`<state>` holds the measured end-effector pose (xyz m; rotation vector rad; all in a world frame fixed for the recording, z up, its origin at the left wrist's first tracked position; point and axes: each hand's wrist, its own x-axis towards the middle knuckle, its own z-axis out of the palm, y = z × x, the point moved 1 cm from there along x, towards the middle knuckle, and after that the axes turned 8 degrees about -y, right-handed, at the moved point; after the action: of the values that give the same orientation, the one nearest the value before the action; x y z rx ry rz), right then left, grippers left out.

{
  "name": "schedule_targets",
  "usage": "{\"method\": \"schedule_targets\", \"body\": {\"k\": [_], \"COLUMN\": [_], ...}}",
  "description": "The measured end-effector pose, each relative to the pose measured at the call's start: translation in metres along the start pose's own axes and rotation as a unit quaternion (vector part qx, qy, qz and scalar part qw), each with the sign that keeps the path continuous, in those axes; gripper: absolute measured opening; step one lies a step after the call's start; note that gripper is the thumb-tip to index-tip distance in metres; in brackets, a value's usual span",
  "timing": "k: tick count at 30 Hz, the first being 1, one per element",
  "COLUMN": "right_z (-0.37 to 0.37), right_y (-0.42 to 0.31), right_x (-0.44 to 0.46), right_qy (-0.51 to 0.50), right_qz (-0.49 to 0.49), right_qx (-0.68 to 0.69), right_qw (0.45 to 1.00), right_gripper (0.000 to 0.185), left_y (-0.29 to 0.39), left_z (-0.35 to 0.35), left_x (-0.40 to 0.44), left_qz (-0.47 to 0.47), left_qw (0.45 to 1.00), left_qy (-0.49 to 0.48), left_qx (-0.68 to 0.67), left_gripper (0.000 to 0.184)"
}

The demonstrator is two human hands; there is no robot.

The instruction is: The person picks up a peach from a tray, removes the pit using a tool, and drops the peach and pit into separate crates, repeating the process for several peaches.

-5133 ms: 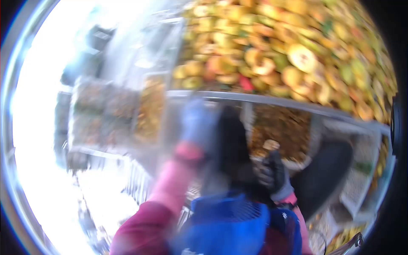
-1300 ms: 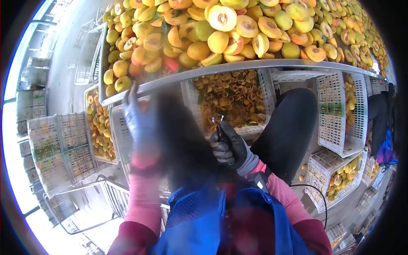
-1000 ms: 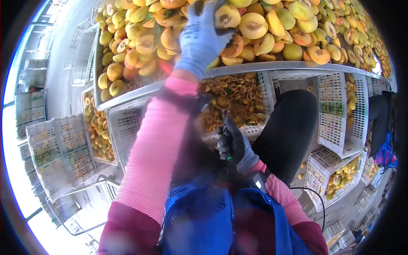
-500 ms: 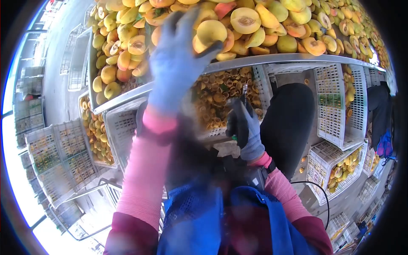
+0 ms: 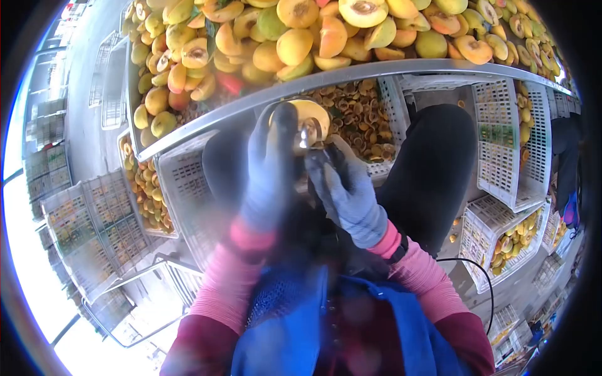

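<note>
My left hand [image 5: 271,166], in a grey-blue work glove, is closed around a yellow peach half [image 5: 316,117], just below the metal table edge. My right hand [image 5: 357,199], in a similar glove with dark fingers, is shut on a small pitting tool with a shiny curved metal tip [image 5: 305,135]. That tip touches the cut side of the peach half. The tool's handle is hidden in my fingers. Beyond my hands, many halved peaches [image 5: 295,47] are heaped on the metal-rimmed table [image 5: 376,67].
Under the table edge, between my knees, a white crate [image 5: 396,103] holds brown scraps that look like pits. White crates [image 5: 511,182] stand at the right, one with peach pieces [image 5: 517,241]. More crates [image 5: 84,232] are at the left. A black cable [image 5: 483,282] hangs by my right arm.
My left hand has come back from the heap with a peach half, down to my right hand. My right hand has moved left and up, bringing the tool against the fruit.
</note>
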<state>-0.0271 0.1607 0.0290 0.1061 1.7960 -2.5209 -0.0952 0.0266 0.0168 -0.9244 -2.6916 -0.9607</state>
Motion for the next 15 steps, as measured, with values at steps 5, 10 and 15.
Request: {"method": "schedule_targets", "body": {"k": [5, 10, 15], "right_z": [0.006, 0.010, 0.012], "right_y": [-0.002, 0.005, 0.007], "right_x": [-0.007, -0.017, -0.024], "right_qy": [-0.053, -0.043, 0.005], "right_qz": [-0.002, -0.013, -0.077], "right_qx": [-0.284, -0.272, -0.311], "right_qw": [0.957, 0.961, 0.947], "right_gripper": [0.043, 0.043, 0.033], "left_y": [0.023, 0.042, 0.049], "left_z": [0.007, 0.009, 0.008], "left_x": [-0.021, -0.022, -0.025], "left_qz": [-0.321, -0.362, -0.318], "left_qw": [0.859, 0.820, 0.862], "left_qy": [0.073, 0.130, 0.134], "left_qx": [-0.392, -0.423, -0.371], "left_gripper": [0.036, 0.023, 0.023]}}
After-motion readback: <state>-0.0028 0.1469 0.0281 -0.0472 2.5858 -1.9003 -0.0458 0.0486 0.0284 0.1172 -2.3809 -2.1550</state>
